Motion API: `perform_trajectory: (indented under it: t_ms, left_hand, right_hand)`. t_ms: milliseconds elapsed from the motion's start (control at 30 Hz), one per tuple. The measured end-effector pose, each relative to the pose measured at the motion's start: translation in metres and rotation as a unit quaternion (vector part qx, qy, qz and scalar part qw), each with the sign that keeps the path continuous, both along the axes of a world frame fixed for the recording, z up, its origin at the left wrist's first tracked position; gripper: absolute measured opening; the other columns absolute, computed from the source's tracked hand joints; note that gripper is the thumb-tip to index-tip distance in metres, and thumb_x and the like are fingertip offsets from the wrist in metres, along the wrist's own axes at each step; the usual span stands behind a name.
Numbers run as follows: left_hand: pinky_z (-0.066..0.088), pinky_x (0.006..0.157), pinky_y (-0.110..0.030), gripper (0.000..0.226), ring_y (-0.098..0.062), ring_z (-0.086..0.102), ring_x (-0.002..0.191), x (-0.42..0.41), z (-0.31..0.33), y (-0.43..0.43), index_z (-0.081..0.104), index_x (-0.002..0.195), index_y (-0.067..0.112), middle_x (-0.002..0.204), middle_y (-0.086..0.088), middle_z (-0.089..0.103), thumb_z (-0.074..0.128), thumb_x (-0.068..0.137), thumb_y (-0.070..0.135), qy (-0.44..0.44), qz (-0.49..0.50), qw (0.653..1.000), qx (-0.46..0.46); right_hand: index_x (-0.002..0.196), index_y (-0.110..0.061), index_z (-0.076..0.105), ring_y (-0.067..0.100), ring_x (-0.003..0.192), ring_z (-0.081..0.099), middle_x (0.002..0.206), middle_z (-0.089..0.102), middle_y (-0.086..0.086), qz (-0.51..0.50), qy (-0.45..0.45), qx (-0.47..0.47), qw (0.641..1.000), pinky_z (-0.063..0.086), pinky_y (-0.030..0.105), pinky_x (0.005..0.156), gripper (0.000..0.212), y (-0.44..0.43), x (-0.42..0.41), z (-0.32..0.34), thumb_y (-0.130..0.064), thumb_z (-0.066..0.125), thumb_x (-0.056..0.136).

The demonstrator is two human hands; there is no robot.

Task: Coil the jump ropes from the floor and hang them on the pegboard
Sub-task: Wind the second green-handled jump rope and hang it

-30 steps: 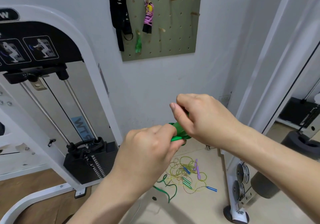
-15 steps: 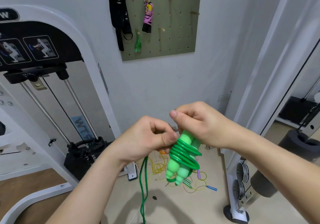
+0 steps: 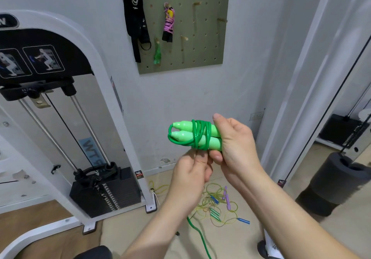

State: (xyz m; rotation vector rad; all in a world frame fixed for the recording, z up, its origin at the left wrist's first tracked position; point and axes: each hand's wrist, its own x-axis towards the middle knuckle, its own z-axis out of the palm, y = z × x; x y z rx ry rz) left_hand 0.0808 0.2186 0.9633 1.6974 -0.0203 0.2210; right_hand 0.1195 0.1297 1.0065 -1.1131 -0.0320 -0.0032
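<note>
Beneath the pegboard [image 3: 202,46], clamps green handles [image 3: 214,143] in right hand [image 3: 237,146], pinches cord [image 3: 201,132] in left hand [image 3: 188,176] to tighten wraps.

A single wide-angle view from the head looks forward and somewhat down at a wall [image 3: 180,98], the pegboard [image 3: 200,38] high ahead, floor [image 3: 230,238] below; distance probably short.
</note>
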Motion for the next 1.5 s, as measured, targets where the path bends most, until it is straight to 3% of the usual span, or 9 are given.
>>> perform_trajectory:
  t_ms: [233,400,567,833,1000,1100,1233,1400,1500]
  left_hand:
    - [0.046,0.071,-0.046,0.042,-0.032,0.06,0.075,-0.004,-0.006,0.009,0.05,0.074,0.016,0.067,-0.004,0.064,0.026,0.09,0.046,-0.054,0.012,0.958,0.281]
    - [0.039,0.046,-0.034,0.025,-0.03,0.06,0.059,-0.012,0.014,0.017,0.057,0.083,0.02,0.061,-0.002,0.062,0.04,0.094,0.035,-0.155,0.045,0.831,0.532]
    - [0.037,0.04,-0.026,0.03,-0.024,0.055,0.048,-0.007,0.032,0.032,0.062,0.065,0.017,0.056,0.002,0.055,0.045,0.083,0.035,-0.27,0.05,0.774,0.571]
    - [0.048,0.054,-0.033,0.03,-0.015,0.059,0.065,-0.006,0.055,0.052,0.068,0.079,0.021,0.071,0.008,0.063,0.056,0.08,0.049,-0.27,0.009,0.824,0.497]
    - [0.048,0.063,-0.028,0.015,-0.009,0.059,0.061,-0.006,0.07,0.052,0.076,0.076,0.025,0.064,0.006,0.069,0.08,0.069,0.038,-0.104,-0.05,0.931,0.347]
    - [0.041,0.052,-0.013,0.01,0.0,0.051,0.048,-0.001,0.073,0.056,0.073,0.065,0.015,0.05,0.007,0.063,0.083,0.068,0.011,-0.015,-0.13,0.98,0.15]
    - [0.033,0.04,-0.014,0.04,-0.007,0.041,0.037,0.007,0.054,0.051,0.072,0.062,0.015,0.048,0.001,0.055,0.089,0.048,0.049,0.002,-0.193,0.979,-0.073]
    - [0.019,0.058,-0.037,0.054,-0.03,0.03,0.077,0.014,0.033,0.035,0.07,0.081,0.01,0.075,-0.017,0.053,0.09,0.05,0.049,0.046,-0.149,0.955,-0.251]
    - [0.03,0.063,-0.036,0.055,-0.032,0.038,0.08,0.013,0.026,0.035,0.063,0.093,0.01,0.088,-0.022,0.052,0.089,0.057,0.042,0.056,-0.14,0.942,-0.301]
  right_hand:
    - [0.058,-0.021,0.039,0.009,0.048,0.033,0.047,0.036,-0.01,-0.216,-0.14,-0.291,0.921,0.032,0.03,0.05,0.04,0.003,0.009,-0.018,-0.031,0.062,0.089]
    - [0.065,-0.019,0.032,0.017,0.054,0.029,0.053,0.033,-0.011,-0.25,-0.251,-0.404,0.844,0.023,0.032,0.054,0.034,-0.003,0.014,-0.014,-0.032,0.054,0.086]
    - [0.071,-0.019,0.033,0.03,0.06,0.044,0.063,0.04,-0.005,-0.194,-0.317,-0.525,0.766,0.034,0.037,0.052,0.03,-0.007,0.013,-0.012,-0.04,0.045,0.088]
    - [0.062,-0.032,0.02,0.014,0.05,0.031,0.052,0.03,-0.011,-0.046,-0.37,-0.55,0.747,0.021,0.031,0.055,0.038,-0.018,0.01,0.002,-0.037,0.036,0.096]
    - [0.061,-0.034,0.025,0.005,0.044,0.032,0.048,0.029,-0.012,0.028,-0.415,-0.559,0.717,0.02,0.023,0.05,0.037,-0.022,0.005,0.009,-0.039,0.033,0.097]
    - [0.054,-0.028,0.038,0.008,0.044,0.033,0.044,0.033,-0.009,0.084,-0.387,-0.495,0.773,0.024,0.017,0.047,0.043,-0.024,0.002,0.016,-0.033,0.041,0.097]
    - [0.057,0.005,0.049,0.006,0.047,0.03,0.05,0.035,0.0,0.13,-0.308,-0.353,0.874,0.025,0.025,0.045,0.05,-0.021,0.0,0.022,-0.03,0.048,0.092]
    - [0.067,-0.01,0.053,0.006,0.04,0.034,0.044,0.044,-0.005,0.091,-0.212,-0.207,0.951,0.026,0.02,0.04,0.028,-0.016,-0.001,0.016,-0.014,0.059,0.094]
    - [0.08,-0.013,0.044,0.008,0.036,0.025,0.042,0.04,-0.004,0.094,-0.185,-0.151,0.966,0.018,0.019,0.039,0.02,-0.011,-0.006,0.013,-0.007,0.057,0.093]
